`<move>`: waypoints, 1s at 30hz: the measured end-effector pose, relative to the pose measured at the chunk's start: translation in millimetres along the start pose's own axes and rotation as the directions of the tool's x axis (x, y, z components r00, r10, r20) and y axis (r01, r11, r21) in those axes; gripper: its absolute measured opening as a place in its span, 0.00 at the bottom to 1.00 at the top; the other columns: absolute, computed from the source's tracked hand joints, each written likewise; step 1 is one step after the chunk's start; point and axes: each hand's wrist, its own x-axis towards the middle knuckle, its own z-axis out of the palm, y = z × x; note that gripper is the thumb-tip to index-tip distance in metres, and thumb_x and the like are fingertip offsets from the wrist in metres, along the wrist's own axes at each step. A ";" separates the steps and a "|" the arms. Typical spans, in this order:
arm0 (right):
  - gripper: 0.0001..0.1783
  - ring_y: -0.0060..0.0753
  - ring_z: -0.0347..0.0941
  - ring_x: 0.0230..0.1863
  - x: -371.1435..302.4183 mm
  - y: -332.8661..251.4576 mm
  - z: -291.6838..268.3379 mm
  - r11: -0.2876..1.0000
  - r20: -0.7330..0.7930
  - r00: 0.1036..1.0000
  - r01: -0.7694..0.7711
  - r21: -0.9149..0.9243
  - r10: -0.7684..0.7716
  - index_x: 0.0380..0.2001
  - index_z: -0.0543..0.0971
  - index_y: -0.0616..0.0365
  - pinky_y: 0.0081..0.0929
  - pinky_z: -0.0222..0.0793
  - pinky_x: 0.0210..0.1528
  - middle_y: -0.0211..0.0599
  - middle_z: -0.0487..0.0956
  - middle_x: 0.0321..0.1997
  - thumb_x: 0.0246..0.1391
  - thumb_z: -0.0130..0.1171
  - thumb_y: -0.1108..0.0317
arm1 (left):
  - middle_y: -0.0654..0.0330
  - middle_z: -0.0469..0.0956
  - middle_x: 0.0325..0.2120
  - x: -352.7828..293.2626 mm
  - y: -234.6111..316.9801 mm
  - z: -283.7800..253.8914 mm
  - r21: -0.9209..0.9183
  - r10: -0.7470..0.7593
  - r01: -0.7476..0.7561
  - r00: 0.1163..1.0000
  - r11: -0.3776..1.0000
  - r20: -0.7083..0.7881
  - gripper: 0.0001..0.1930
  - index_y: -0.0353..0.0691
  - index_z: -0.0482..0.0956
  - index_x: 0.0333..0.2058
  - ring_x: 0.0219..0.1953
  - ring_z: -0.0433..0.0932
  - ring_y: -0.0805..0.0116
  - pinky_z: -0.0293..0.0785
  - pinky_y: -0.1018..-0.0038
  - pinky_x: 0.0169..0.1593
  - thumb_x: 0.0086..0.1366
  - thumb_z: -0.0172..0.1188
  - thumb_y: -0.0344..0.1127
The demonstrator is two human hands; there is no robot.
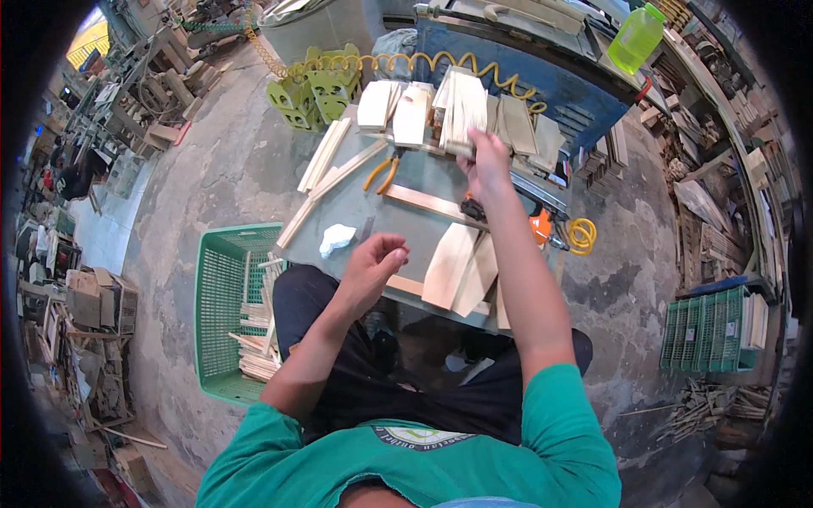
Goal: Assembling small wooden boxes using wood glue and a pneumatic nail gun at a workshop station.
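Note:
My right hand [489, 165] reaches across the low work table [415, 173], its thumb and fingers closed at the near end of a stack of thin, pale wooden boards [463, 100]. Nearer to me, my left hand [373, 267] hovers over the table's front edge with fingers curled and nothing visible in them. A wooden frame strip [423, 203] lies across the table. Shaped boards [450, 264] rest over its near side, partly under my right forearm. Orange-handled pliers [383, 173] lie beyond my left hand. An orange and black nail gun [540, 226] is partly hidden behind my right forearm.
Long wooden strips [326, 157] and a crumpled white piece [337, 239] lie on the table's left. A green basket [203, 313] of wood strips stands left. A yellow coiled hose [381, 59] crosses behind. Green crates [707, 330] stand right. A blue metal cabinet [542, 85] borders the back.

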 end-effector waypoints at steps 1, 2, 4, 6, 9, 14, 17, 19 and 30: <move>0.12 0.27 0.80 0.37 20.2 -4.9 9.6 1.000 0.046 0.999 0.007 0.025 -0.008 0.50 0.74 0.51 0.28 0.81 0.34 0.32 0.81 0.42 0.68 0.58 0.60 | 0.61 0.81 0.43 -5.5 -1.0 -8.1 0.012 -0.005 0.005 1.000 1.000 -0.011 0.15 0.32 0.75 0.53 0.44 0.78 0.74 0.75 0.76 0.50 0.72 0.60 0.34; 0.13 0.27 0.79 0.37 36.4 -9.2 16.7 0.999 0.022 1.000 -0.006 0.032 0.005 0.50 0.74 0.51 0.28 0.82 0.34 0.32 0.80 0.42 0.68 0.58 0.59 | 0.62 0.81 0.43 -11.9 -2.0 -16.5 0.021 -0.057 0.058 0.997 0.998 -0.050 0.14 0.33 0.75 0.52 0.43 0.78 0.75 0.74 0.77 0.49 0.72 0.60 0.34; 0.20 0.25 0.76 0.39 53.4 -16.1 16.7 0.997 -0.013 0.999 -0.041 -0.062 0.040 0.53 0.73 0.50 0.26 0.76 0.36 0.30 0.77 0.46 0.67 0.59 0.50 | 0.64 0.81 0.40 -23.6 -6.8 -28.7 0.058 -0.151 0.158 0.983 0.986 -0.108 0.12 0.34 0.76 0.51 0.42 0.77 0.77 0.72 0.79 0.46 0.72 0.59 0.33; 0.21 0.24 0.73 0.35 43.6 -14.8 -0.7 0.994 -0.029 0.999 0.024 -0.106 -0.028 0.50 0.74 0.54 0.26 0.74 0.36 0.29 0.78 0.41 0.67 0.59 0.49 | 0.64 0.80 0.39 -28.9 -14.0 -35.9 0.030 -0.150 0.154 0.983 0.988 -0.103 0.11 0.34 0.77 0.49 0.41 0.77 0.77 0.72 0.79 0.45 0.72 0.59 0.32; 0.20 0.25 0.73 0.32 -11.4 -8.9 -43.8 0.949 -0.023 0.989 0.132 -0.287 -0.144 0.45 0.78 0.57 0.26 0.73 0.36 0.27 0.79 0.35 0.66 0.60 0.51 | 0.64 0.80 0.38 -21.1 -27.2 -34.5 0.027 -0.149 0.152 0.985 0.988 -0.091 0.12 0.32 0.77 0.50 0.42 0.77 0.77 0.73 0.78 0.48 0.72 0.59 0.33; 0.25 0.44 0.82 0.38 -170.3 29.5 -95.6 0.354 -0.010 0.979 0.065 -0.933 -0.205 0.46 0.80 0.65 0.38 0.77 0.43 0.46 0.83 0.33 0.57 0.67 0.53 | 0.48 0.81 0.44 15.5 -42.1 4.6 0.546 -0.157 0.135 0.988 0.827 -0.006 0.28 0.31 0.74 0.56 0.47 0.81 0.59 0.77 0.65 0.52 0.65 0.66 0.46; 0.35 0.58 0.79 0.49 -229.4 56.1 -97.8 0.238 -0.156 0.987 -0.140 -0.961 -0.047 0.59 0.71 0.68 0.48 0.73 0.54 0.58 0.81 0.44 0.57 0.65 0.53 | 0.40 0.76 0.51 28.1 -49.7 51.0 0.785 0.042 -0.021 0.999 0.619 -0.007 0.37 0.32 0.70 0.60 0.51 0.80 0.47 0.77 0.56 0.55 0.60 0.67 0.51; 0.36 0.60 0.78 0.51 -238.2 71.2 -94.9 0.287 -0.192 0.975 -0.153 -0.946 -0.110 0.62 0.67 0.66 0.50 0.72 0.54 0.59 0.81 0.46 0.57 0.65 0.55 | 0.39 0.75 0.52 34.4 -51.1 76.4 0.848 0.018 -0.026 1.000 0.529 0.019 0.39 0.33 0.68 0.61 0.52 0.79 0.44 0.76 0.54 0.55 0.58 0.68 0.52; 0.20 0.19 0.73 0.30 -247.2 105.5 -82.8 0.769 -0.155 0.965 0.067 -0.635 -0.212 0.52 0.75 0.64 0.23 0.72 0.34 0.29 0.78 0.32 0.57 0.65 0.70 | 0.52 0.76 0.45 19.7 -58.8 53.1 0.151 -0.242 0.235 0.970 0.960 0.030 0.43 0.26 0.58 0.68 0.46 0.79 0.62 0.78 0.68 0.50 0.59 0.65 0.40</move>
